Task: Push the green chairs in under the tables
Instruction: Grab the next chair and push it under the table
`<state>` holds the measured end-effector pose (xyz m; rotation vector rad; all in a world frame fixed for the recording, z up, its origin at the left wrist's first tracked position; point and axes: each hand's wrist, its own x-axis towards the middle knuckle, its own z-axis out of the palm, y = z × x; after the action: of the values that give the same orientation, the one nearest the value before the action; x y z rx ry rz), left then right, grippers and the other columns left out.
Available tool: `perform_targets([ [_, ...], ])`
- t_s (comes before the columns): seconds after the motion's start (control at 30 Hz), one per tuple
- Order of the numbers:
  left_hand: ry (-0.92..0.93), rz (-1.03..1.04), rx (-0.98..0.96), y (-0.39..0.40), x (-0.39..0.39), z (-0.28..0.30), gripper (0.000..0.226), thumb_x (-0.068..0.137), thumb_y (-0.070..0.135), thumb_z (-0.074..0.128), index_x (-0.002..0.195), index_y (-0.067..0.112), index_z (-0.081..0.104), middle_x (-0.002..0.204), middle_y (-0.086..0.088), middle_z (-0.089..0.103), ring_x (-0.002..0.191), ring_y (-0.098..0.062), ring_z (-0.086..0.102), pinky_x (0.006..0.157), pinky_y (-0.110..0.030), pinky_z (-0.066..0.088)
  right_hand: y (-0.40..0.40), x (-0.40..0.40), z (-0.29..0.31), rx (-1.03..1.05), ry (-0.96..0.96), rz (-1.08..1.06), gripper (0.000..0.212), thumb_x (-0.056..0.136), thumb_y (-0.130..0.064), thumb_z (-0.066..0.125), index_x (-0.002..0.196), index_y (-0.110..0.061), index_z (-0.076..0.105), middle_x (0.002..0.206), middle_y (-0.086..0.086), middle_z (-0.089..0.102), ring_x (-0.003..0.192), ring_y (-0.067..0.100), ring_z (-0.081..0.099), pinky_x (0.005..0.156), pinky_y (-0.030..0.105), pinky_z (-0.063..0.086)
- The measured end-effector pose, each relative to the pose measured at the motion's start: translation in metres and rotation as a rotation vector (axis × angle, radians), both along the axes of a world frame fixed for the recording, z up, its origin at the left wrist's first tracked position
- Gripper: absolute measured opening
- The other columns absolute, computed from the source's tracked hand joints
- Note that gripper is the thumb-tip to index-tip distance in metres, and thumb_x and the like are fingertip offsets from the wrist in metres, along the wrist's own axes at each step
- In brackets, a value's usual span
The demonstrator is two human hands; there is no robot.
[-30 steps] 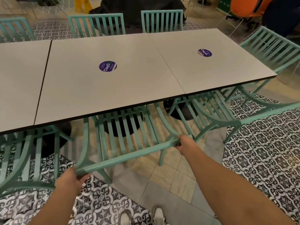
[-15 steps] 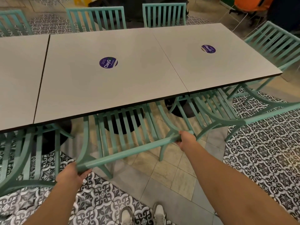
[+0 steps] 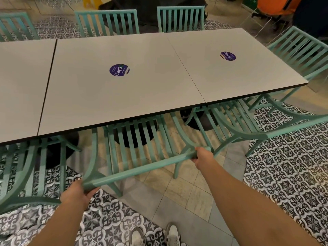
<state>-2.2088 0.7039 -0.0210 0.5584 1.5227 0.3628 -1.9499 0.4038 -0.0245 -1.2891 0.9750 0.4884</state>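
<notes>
A green slatted chair (image 3: 138, 167) stands in front of me, its seat tucked beneath the grey middle table (image 3: 124, 96). My left hand (image 3: 77, 193) grips the left end of the chair's top rail. My right hand (image 3: 202, 155) grips the rail's right end. A second green chair (image 3: 248, 132) stands to the right, partly under the right table (image 3: 239, 73). A third green chair (image 3: 21, 174) stands at the left under the left table (image 3: 19, 86).
Three more green chairs (image 3: 108, 22) line the far side, and another green chair (image 3: 301, 48) stands at the table row's right end. Black table pedestals (image 3: 134, 134) stand beneath the tops. My shoes (image 3: 154, 235) are on the patterned tile floor.
The chair in my hands has slid a little further under the middle table, and both hands have moved forward with its rail.
</notes>
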Motion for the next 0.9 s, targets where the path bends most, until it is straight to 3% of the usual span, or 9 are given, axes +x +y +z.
perform_targets([
  [0.13, 0.017, 0.0, 0.01, -0.004, 0.003, 0.005, 0.021, 0.096, 0.009, 0.053, 0.113, 0.003, 0.041, 0.119, -0.024, 0.053, 0.105, -0.039, 0.058, 0.092, -0.05, 0.051, -0.002, 0.001, -0.002, 0.0, -0.007, 0.005, 0.053, 0.09, -0.008, 0.063, 0.137, -0.004, 0.04, 0.134, 0.019, 0.05, 0.118, 0.036, 0.054, 0.094, 0.054, 0.05],
  [0.27, 0.039, 0.013, 0.014, -0.003, 0.0, 0.008, 0.027, 0.093, 0.009, 0.058, 0.115, 0.003, 0.044, 0.121, -0.026, 0.057, 0.101, -0.04, 0.062, 0.083, -0.049, 0.056, -0.003, 0.001, -0.004, -0.001, -0.017, 0.017, 0.052, 0.09, -0.008, 0.063, 0.136, -0.003, 0.041, 0.133, 0.019, 0.052, 0.116, 0.036, 0.055, 0.092, 0.055, 0.05],
  [0.43, 0.039, 0.028, -0.003, -0.004, -0.002, 0.01, 0.022, 0.095, 0.01, 0.056, 0.112, 0.003, 0.045, 0.118, -0.025, 0.056, 0.105, -0.04, 0.061, 0.086, -0.049, 0.056, -0.003, 0.0, -0.006, -0.002, -0.02, 0.021, 0.05, 0.091, -0.006, 0.061, 0.136, -0.002, 0.041, 0.132, 0.019, 0.053, 0.116, 0.035, 0.056, 0.094, 0.054, 0.049],
  [0.57, 0.047, 0.009, -0.02, -0.007, -0.002, 0.009, 0.01, 0.097, 0.009, 0.053, 0.093, 0.002, 0.047, 0.113, -0.025, 0.056, 0.099, -0.038, 0.062, 0.09, -0.048, 0.054, -0.004, -0.001, -0.006, 0.007, -0.008, 0.024, 0.048, 0.091, -0.007, 0.061, 0.135, -0.001, 0.042, 0.13, 0.019, 0.054, 0.113, 0.033, 0.058, 0.094, 0.051, 0.05],
  [0.77, 0.051, 0.008, -0.005, -0.006, 0.0, 0.013, 0.014, 0.097, 0.008, 0.053, 0.086, 0.004, 0.046, 0.112, -0.025, 0.056, 0.099, -0.038, 0.062, 0.091, -0.047, 0.054, -0.003, -0.003, -0.007, 0.034, -0.035, 0.028, 0.045, 0.092, -0.005, 0.059, 0.134, -0.001, 0.043, 0.129, 0.019, 0.055, 0.111, 0.033, 0.058, 0.093, 0.051, 0.051],
  [0.9, 0.039, 0.002, -0.005, -0.008, -0.002, 0.014, 0.01, 0.097, 0.009, 0.054, 0.099, 0.001, 0.048, 0.12, -0.026, 0.055, 0.103, -0.039, 0.062, 0.089, -0.047, 0.055, -0.002, -0.003, -0.006, 0.033, -0.039, 0.016, 0.045, 0.093, -0.005, 0.058, 0.135, 0.0, 0.042, 0.129, 0.019, 0.054, 0.113, 0.033, 0.058, 0.092, 0.049, 0.051],
])
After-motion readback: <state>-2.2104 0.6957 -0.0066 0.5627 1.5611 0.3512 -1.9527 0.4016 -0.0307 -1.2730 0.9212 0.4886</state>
